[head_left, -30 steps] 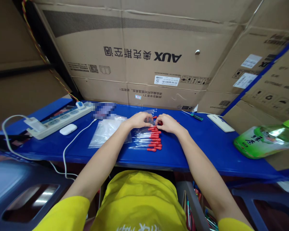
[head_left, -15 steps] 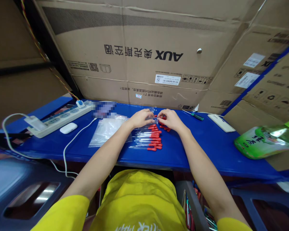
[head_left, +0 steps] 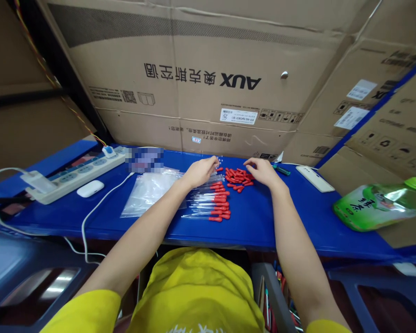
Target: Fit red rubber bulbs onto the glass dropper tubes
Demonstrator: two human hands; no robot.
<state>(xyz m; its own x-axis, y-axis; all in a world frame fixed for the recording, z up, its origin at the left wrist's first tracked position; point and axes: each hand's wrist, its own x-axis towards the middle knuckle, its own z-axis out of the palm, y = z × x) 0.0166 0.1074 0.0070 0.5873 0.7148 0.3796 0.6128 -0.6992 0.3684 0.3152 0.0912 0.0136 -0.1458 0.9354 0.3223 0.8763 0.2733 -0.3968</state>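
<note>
Left hand (head_left: 201, 172): fingers curled in beside the clear slender tubes (head_left: 208, 179), toward the far edge of the blue surface (head_left: 253, 222). Can't tell whether it grips a tube; the fingertips hide it. One lone red bulb (head_left: 219, 169) sits just beside those fingertips.

Right hand (head_left: 261, 171): released, thumb and fingers apart, nothing visible in them. It's at the right side of a loose pile of small red bulbs (head_left: 239, 177), between mid-surface and the far edge.

Clear droppers with red bulb ends (head_left: 222, 200) lie in a row nearer the near edge, bulbs pointing to the right edge, tubes to the left.

Flat clear plastic bags (head_left: 147, 194) are left of the row. Long white power strip (head_left: 79, 175) and white rounded case (head_left: 90, 188) are toward the left edge. Green-handled tool (head_left: 281, 170) is near the far edge; white flat rectangular block (head_left: 315, 178) is right of it. Green-labelled bottle with green cap (head_left: 370, 207) is at the right edge.
</note>
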